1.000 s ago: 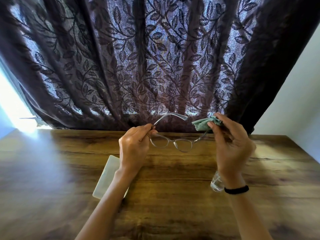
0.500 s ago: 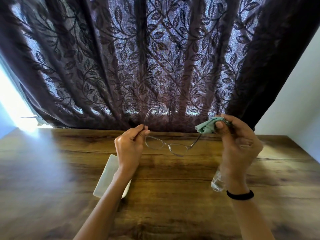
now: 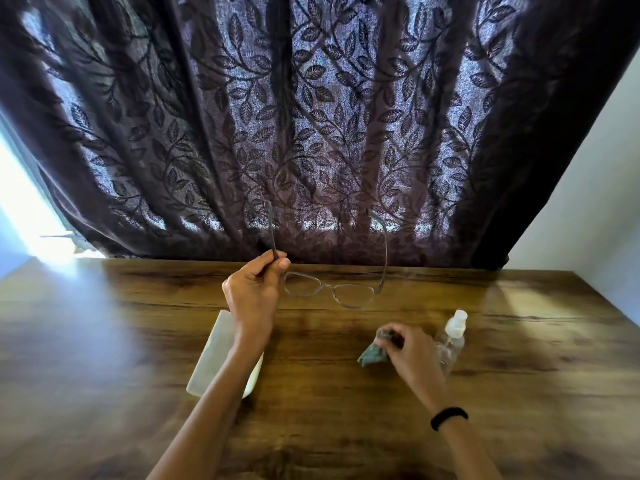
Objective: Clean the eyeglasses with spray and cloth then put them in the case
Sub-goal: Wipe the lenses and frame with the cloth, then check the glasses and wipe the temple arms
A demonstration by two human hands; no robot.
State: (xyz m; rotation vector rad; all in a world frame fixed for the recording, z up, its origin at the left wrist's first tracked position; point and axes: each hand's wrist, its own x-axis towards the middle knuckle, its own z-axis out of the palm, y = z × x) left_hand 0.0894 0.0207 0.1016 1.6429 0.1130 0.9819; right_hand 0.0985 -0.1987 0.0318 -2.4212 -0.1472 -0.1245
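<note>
1. In the middle of the frame I see the thin, translucent grey-framed eyeglasses (image 3: 331, 291), held up in the air above the brown wood-grain table (image 3: 104, 341).
2. Their two clear lenses face me, and both slim temples are unfolded and point up and away toward the dark purple leaf-patterned curtain (image 3: 311, 116).
3. The frame tilts a little, so its right lens sits lower in the picture than its left.
4. My left hand (image 3: 254, 292), centre-left, pinches the left temple between thumb and curled fingers just above the hinge; no other hand touches the glasses.
5. My right hand (image 3: 412, 351), lower right of centre, has its fingers curled around a crumpled sea-green cleaning cloth (image 3: 372, 355). It is low over the table, and I cannot tell whether the cloth touches the wood.
6. Just to the right of that hand a small clear plastic spray bottle (image 3: 453, 332) with a white nozzle stands upright on the table.
7. A pale, oblong glasses case (image 3: 216, 351) lies on the table at lower centre-left, partly hidden under my left forearm.
8. A black band (image 3: 449, 418) circles my right wrist.
9. A plain white wall (image 3: 588, 185) fills the right edge of the frame.
</note>
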